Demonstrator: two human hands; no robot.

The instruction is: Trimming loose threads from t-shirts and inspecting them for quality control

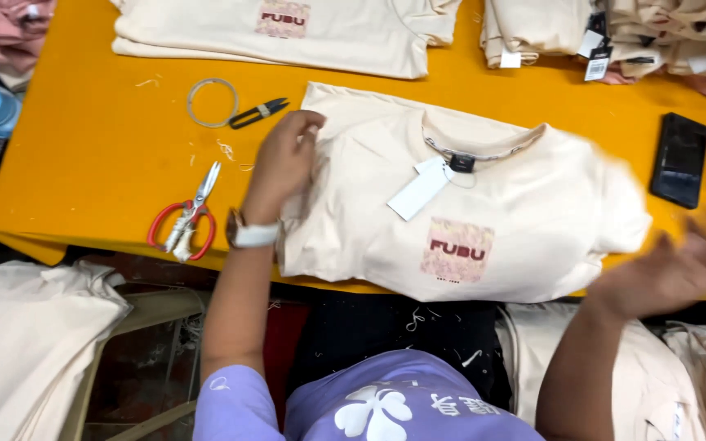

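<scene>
The left hand (284,163) rests with fingers loosely curled on the left shoulder and sleeve edge of a folded cream cotton T-shirt with a pink square print on its chest (467,220), pinching or pressing the fabric there; whether it truly grips cannot be told. The right hand (679,265) is open, fingers spread and blurred, hovering off the shirt's right edge near the bench's front rim, touching nothing. The shirt lies flat between the two hands, its long axis running left to right across the orange bench (92,155), collar toward the far side; the left hand is on it, the right just beside it. One white hang tag (421,188) lies below the collar.

Left of the left hand lie one pair of red-handled scissors (183,220), one small black thread snip (257,113) and one thin grey ring (212,102). Farther back sits one more cream printed shirt (288,33), and at far right one stack of folded cream garments (614,33). One black phone (679,159) lies right of the shirt.
</scene>
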